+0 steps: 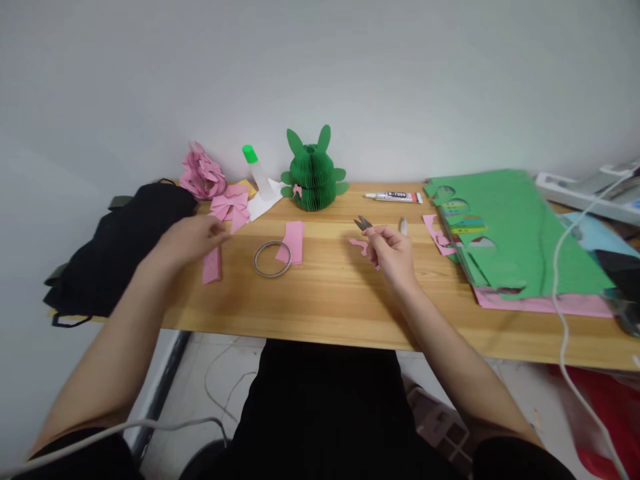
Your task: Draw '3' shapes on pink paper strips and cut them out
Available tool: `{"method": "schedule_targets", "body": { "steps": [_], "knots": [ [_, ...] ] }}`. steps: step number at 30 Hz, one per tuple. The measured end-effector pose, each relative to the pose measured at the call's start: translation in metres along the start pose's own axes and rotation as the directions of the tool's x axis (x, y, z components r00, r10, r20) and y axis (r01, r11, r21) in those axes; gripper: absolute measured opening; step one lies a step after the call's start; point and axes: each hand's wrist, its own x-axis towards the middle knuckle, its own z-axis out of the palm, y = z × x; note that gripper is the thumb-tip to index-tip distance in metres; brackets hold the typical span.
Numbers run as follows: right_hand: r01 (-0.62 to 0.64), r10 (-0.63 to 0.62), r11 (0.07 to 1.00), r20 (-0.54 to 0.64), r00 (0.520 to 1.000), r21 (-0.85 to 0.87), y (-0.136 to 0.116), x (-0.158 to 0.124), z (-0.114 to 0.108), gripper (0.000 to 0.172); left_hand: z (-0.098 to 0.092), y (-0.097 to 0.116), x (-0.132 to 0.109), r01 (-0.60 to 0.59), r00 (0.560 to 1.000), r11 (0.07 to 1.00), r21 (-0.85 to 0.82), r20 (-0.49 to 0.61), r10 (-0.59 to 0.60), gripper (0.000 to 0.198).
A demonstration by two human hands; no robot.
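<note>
My right hand (393, 253) is closed around small metal snips (363, 223), whose tips point up and left over the wooden table (340, 300). A small pink paper scrap (360, 247) lies just left of that hand. My left hand (193, 239) hovers at the table's left, fingers loosely curled, its fingertips touching a pink folded paper piece (233, 208). A pink paper strip (212, 265) lies just below this hand. Between the hands lie a roll of tape (273, 259) and a pink paper rectangle (293, 241).
A green honeycomb paper figure (313, 173) stands at the back, with a green-capped glue bottle (256, 170), crumpled pink paper (200, 175) and a glue tube (395, 197) nearby. Green and pink sheets (505, 233) are stacked right. A black bag (120, 247) sits left. A white cable (565, 320) hangs right.
</note>
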Motion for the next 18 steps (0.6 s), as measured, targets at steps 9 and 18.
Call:
{"method": "schedule_targets", "body": {
  "steps": [9,18],
  "knots": [
    [-0.089,0.090,0.996,-0.055,0.994,0.015,-0.002,0.001,0.000,0.024,0.045,0.083,-0.019,-0.379,0.911,0.925,0.012,0.182,0.371,0.054],
    [-0.080,0.081,0.995,-0.010,0.997,0.062,0.000,-0.002,0.004,0.033,0.042,0.055,-0.008,-0.390,0.919,0.920,0.046,0.079,0.386,0.047]
  ]
}}
